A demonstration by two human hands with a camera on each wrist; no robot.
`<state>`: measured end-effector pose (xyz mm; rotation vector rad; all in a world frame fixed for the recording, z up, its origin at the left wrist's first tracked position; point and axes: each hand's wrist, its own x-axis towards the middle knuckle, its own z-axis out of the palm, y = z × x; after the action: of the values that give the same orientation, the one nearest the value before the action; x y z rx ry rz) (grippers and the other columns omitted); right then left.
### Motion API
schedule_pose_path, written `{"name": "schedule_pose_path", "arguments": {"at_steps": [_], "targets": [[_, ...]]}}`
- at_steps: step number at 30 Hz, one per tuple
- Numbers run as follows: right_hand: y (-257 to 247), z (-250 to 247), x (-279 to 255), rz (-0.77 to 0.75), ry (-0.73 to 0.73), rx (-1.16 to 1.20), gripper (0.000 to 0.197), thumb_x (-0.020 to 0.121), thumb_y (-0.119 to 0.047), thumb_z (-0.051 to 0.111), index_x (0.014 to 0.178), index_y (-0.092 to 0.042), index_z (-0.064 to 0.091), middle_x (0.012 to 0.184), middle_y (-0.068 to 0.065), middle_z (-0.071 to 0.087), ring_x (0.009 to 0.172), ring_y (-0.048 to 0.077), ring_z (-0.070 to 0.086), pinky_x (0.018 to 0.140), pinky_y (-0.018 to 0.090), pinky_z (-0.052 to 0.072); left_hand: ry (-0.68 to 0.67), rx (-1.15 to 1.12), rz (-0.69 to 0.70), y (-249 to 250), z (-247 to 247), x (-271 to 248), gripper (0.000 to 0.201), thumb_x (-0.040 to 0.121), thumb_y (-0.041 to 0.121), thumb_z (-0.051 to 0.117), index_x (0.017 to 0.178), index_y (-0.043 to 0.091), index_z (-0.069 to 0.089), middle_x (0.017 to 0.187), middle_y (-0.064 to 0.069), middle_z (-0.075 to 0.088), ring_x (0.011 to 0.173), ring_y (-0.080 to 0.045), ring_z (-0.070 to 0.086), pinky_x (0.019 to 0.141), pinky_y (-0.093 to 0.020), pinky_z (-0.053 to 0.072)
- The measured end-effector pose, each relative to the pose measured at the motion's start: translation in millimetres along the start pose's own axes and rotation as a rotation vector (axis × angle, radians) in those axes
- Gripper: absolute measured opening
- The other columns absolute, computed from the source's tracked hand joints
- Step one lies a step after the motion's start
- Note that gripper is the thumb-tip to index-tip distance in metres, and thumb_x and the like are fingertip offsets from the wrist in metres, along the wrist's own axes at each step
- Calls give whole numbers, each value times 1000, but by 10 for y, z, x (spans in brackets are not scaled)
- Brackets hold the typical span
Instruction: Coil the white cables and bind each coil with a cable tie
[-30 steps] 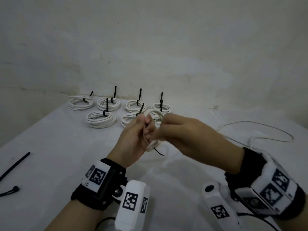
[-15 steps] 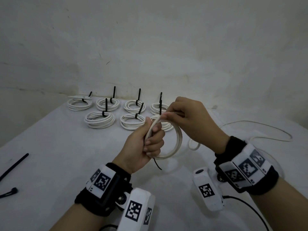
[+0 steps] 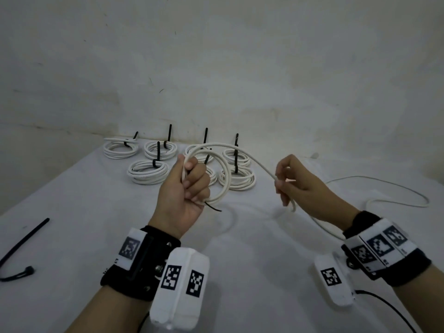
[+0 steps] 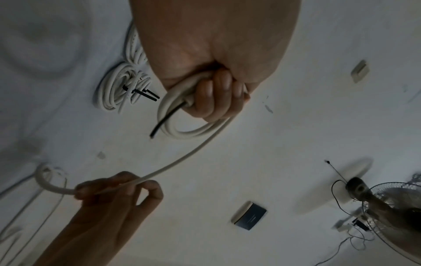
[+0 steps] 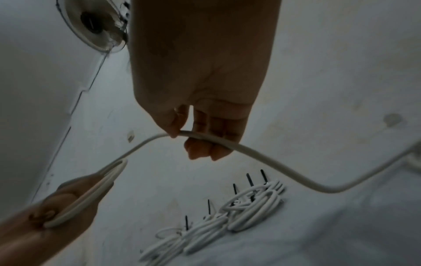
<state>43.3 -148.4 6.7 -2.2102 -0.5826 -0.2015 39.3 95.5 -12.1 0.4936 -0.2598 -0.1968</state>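
My left hand (image 3: 189, 186) (image 4: 216, 93) grips a small coil of white cable (image 3: 221, 186) (image 4: 189, 129) held above the table, with a black cable tie (image 3: 213, 207) (image 4: 164, 120) sticking out below the fist. From the coil the cable (image 3: 259, 164) (image 5: 262, 158) runs right to my right hand (image 3: 288, 181) (image 5: 193, 140), which pinches it between thumb and fingers. Its loose length (image 3: 384, 186) trails on across the table to the right. Several bound coils (image 3: 147, 171) (image 5: 250, 208) with upright black ties lie in two rows at the back.
The table (image 3: 72, 224) is covered in white cloth and stands against a white wall. Two loose black cable ties (image 3: 24, 239) lie at its left edge. A standing fan (image 4: 391, 203) shows in the wrist views.
My right hand has left the coil and slid rightward along the cable, drawing out a length. My left hand has risen a little with the coil.
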Motion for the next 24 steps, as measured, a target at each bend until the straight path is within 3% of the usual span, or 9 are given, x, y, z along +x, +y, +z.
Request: {"name": "schedule_pose_path", "arguments": {"at_steps": [2, 5, 7, 9, 11, 16, 19, 22, 24], "targets": [[60, -30, -66, -14, -71, -144, 22, 97, -7, 46, 99, -29, 45, 78, -3, 55, 60, 15, 59, 56, 19, 45, 11, -2, 22, 16, -11, 5, 43, 93, 38, 32, 56, 19, 45, 41, 6, 29, 40, -7, 7, 32, -15, 14], [47, 11, -120, -162, -216, -475, 33, 94, -8, 51, 116, -33, 52, 86, -12, 54, 67, 2, 51, 63, 11, 38, 27, -6, 44, 20, -41, 22, 50, 98, 39, 27, 56, 19, 46, 42, 6, 29, 41, -7, 7, 32, -15, 16], [-8, 106, -165, -232, -342, -602, 48, 92, -4, 49, 130, -33, 52, 94, -10, 52, 73, 2, 46, 66, 13, 37, 44, -2, 47, 10, -58, 36, 52, 100, 40, 24, 58, 19, 45, 43, 8, 29, 41, -7, 8, 32, -14, 18], [-109, 182, -221, -297, -395, -660, 55, 90, 1, 45, 134, -31, 52, 99, -6, 52, 76, 9, 50, 65, 24, 42, 61, 28, 48, -19, -72, 49, 47, 100, 42, 23, 63, 19, 41, 44, 8, 28, 36, -4, 12, 32, -14, 19], [-270, 216, -260, -399, -366, -683, 51, 86, 3, 46, 127, -26, 59, 100, -6, 55, 79, 16, 55, 61, 31, 47, 70, 87, 49, -64, -83, 53, 43, 100, 43, 22, 68, 18, 37, 45, 8, 29, 32, -2, 22, 33, -14, 22], [-629, 282, -230, -611, -287, -644, 28, 82, -7, 56, 101, -21, 71, 92, -7, 65, 79, 16, 61, 55, 30, 51, 54, 176, -6, -210, -59, 38, 44, 99, 46, 20, 71, 17, 36, 47, 6, 30, 35, -4, 26, 35, -15, 26], [-737, 350, -185, -585, -252, -531, 12, 81, -17, 61, 90, -20, 70, 85, -10, 68, 73, 8, 58, 57, 30, 51, 40, 286, -49, -305, -42, 16, 45, 99, 47, 19, 73, 15, 37, 52, 3, 34, 40, -7, 31, 40, -17, 30], [-767, 390, -91, -531, -191, -483, 7, 80, -21, 69, 85, -19, 64, 81, -9, 66, 67, 5, 50, 58, 34, 48, 9, 544, -40, -410, -38, -32, 49, 98, 45, 26, 92, 3, 52, 72, -13, 51, 60, -16, 51, 53, -24, 41], [-761, 366, 0, -499, -129, -463, 12, 78, -20, 72, 83, -17, 62, 78, -9, 62, 66, 4, 49, 58, 32, 47, -36, 643, -59, -442, -8, -67, 45, 101, 37, 29, 86, 9, 60, 67, -7, 56, 58, -13, 53, 52, -22, 43]]}}
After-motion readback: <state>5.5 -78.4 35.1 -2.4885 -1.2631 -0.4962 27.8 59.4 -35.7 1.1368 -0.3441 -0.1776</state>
